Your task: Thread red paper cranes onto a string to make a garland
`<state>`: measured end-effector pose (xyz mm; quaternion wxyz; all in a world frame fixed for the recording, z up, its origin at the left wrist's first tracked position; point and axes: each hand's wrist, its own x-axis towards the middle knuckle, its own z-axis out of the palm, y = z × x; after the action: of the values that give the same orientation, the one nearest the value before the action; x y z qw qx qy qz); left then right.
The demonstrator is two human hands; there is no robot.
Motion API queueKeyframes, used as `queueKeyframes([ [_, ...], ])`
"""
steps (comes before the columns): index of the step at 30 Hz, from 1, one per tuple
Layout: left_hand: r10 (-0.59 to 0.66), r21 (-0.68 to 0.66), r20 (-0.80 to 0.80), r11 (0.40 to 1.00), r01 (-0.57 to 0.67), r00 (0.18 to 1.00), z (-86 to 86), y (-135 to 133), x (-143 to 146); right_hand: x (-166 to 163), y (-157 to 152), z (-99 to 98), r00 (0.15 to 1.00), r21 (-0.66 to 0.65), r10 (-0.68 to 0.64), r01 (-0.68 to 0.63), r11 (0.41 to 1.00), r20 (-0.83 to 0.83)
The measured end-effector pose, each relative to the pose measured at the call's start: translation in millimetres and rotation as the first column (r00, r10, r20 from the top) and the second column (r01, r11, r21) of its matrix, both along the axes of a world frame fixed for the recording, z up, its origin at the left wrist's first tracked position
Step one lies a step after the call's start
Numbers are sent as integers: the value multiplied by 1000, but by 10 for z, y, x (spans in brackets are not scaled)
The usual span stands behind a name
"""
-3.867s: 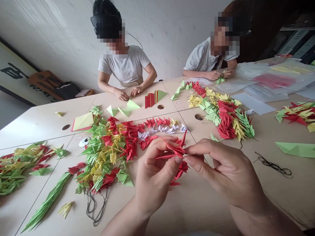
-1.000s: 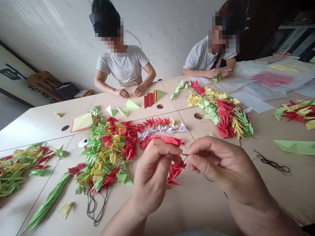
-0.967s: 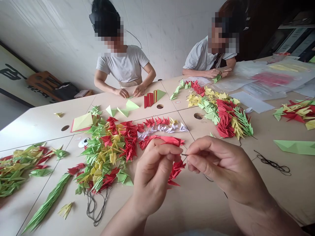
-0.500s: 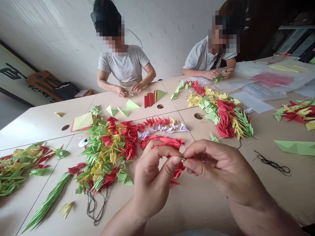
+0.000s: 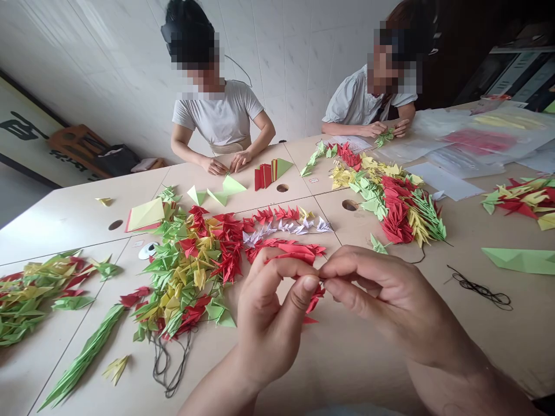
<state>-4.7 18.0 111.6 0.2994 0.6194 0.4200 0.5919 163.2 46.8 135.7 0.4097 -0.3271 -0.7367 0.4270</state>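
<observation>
My left hand [image 5: 269, 315] pinches a string of red paper cranes [image 5: 299, 254] between thumb and fingers, just above the table. My right hand [image 5: 385, 300] meets it fingertip to fingertip, thumb and forefinger pinched on something thin at the cranes' end; I cannot make it out. More red cranes [image 5: 314, 297] hang below the left thumb. Behind the hands a large heap of red, green and yellow cranes [image 5: 191, 260] lies on the beige table [image 5: 347, 358].
Two people sit across the table folding paper. A second crane heap [image 5: 394, 202] lies far right, another [image 5: 34, 289] at the left edge, a green strand [image 5: 82, 358] near left. Black thread [image 5: 481, 289] coils at right, green paper [image 5: 520, 260] beyond it. Cable holes [image 5: 350, 205] dot the table.
The hands have closed together: the right fingertips, earlier apart with a thin dark needle showing between them, now touch the left thumb. The red cranes sit slightly higher in the left hand.
</observation>
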Motion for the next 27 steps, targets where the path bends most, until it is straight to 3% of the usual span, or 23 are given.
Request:
queueKeyframes([
  [11, 39, 78, -103, 997, -31, 994, 0, 12, -5, 12, 22, -11, 1000, 7, 7, -7, 1000, 20],
  [13, 38, 77, -101, 997, -30, 994, -5, 6, -7, 11, 24, -14, 1000, -53, 18, -18, 998, 1],
  [15, 38, 76, -95, 997, -30, 995, -7, 2, -10, 14, 23, -23, 998, -198, 55, -61, 978, -36],
  [19, 39, 89, -107, 996, -30, 993, 5, -4, -19, 25, 30, -28, 976, -459, 153, -209, 864, -156],
  [21, 51, 107, -129, 994, -38, 990, 12, -5, -23, 29, 44, -17, 966, -475, 159, -240, 847, -204],
  [27, 50, 107, -133, 994, -36, 990, 6, 7, -19, 36, 86, 5, 974, -408, 163, -214, 887, -156],
])
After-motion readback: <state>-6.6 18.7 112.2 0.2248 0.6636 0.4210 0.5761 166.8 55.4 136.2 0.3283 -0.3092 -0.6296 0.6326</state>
